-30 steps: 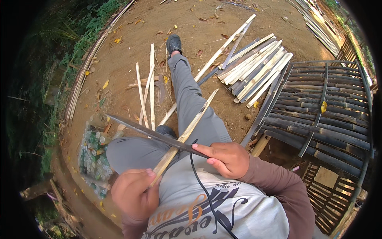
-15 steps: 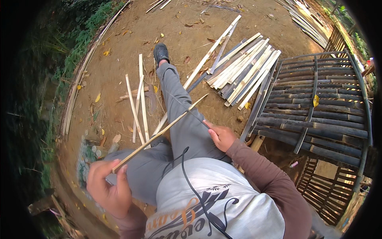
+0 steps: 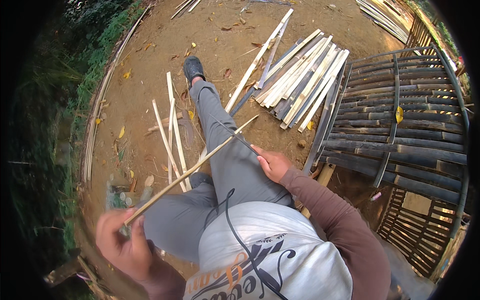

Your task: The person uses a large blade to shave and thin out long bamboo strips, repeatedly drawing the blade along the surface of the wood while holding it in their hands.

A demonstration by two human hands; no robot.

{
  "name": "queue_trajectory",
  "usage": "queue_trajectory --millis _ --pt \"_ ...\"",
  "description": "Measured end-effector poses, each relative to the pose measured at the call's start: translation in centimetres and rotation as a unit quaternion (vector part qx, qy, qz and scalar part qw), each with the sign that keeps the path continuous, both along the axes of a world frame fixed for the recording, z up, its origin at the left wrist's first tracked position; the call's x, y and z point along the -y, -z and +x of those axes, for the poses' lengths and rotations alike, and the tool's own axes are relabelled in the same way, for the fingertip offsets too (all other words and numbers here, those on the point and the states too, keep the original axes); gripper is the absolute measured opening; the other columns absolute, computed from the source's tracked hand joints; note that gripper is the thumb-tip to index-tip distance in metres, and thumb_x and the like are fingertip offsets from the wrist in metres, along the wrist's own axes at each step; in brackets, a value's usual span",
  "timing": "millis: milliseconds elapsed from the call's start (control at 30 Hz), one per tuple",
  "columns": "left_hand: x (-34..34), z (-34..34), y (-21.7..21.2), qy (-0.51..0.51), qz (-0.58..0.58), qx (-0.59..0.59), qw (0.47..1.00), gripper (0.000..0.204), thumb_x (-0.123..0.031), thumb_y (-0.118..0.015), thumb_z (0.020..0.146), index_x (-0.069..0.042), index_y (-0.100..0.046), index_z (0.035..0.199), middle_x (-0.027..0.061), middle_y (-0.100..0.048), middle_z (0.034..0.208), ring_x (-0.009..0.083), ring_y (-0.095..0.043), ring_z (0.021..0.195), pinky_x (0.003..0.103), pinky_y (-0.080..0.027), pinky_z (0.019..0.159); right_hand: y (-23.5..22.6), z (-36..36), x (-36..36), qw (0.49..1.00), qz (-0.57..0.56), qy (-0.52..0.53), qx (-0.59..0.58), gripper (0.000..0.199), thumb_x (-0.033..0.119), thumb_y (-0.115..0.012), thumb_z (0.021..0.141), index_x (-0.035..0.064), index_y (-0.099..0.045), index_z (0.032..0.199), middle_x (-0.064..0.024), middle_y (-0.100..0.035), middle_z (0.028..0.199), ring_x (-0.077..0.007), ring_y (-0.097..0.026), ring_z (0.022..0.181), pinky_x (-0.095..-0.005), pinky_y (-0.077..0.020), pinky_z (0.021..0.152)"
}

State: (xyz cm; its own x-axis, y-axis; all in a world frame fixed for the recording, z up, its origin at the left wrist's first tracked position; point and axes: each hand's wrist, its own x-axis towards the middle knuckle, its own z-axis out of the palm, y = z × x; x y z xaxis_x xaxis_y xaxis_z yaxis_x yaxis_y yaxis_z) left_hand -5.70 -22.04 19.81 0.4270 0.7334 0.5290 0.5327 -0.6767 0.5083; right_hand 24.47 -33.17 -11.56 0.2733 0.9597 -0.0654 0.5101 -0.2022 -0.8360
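My left hand pinches the near end of a long, thin bamboo strip between thumb and fingers. The strip slants up to the right across my legs, its far tip free beyond my knee. A knife with a narrow dark blade is in my closed right hand, over my right thigh. Its blade crosses the strip near the far tip. Whether the edge touches the strip I cannot tell. My fingers wrap round the handle and hide most of it.
Split bamboo slats lie piled ahead on the dirt. Several loose strips rest left of my outstretched leg. A dark bamboo bench stands at the right, and plants line the left side. A black cord hangs over my shirt.
My left hand has moved down and to the left, drawing the strip with it. My right hand keeps the knife in nearly the same place, while the whole view has shifted slightly.
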Motion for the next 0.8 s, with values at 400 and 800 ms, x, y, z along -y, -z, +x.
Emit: queue_trajectory --millis 400,800 --pt "-3.3 0.3 -0.4 -0.073 -0.063 0.028 0.995 0.018 0.005 -0.073 0.09 0.003 -0.069 0.108 0.0089 -0.063 0.104 0.0179 -0.058 0.097 0.03 -0.047 0.089 3.6 -0.2 -1.7 0.994 0.048 0.028 -0.093 0.046 0.03 -0.051 0.112 0.0198 -0.057 0.156 -0.026 -0.073 0.126 -0.0452 -0.071 0.114 -0.0472 -0.0562 0.1" --pt "-6.2 3.9 -3.1 -0.025 -0.037 0.026 0.999 0.018 0.006 -0.077 0.081 0.003 -0.073 0.098 0.0095 -0.066 0.09 0.0172 -0.061 0.08 0.029 -0.052 0.075 5.0 1.1 -2.9 0.992 -0.02 0.091 -0.079 0.043 0.028 -0.051 0.112 0.0177 -0.062 0.152 -0.0245 -0.076 0.12 -0.0423 -0.074 0.109 -0.0457 -0.0578 0.095"
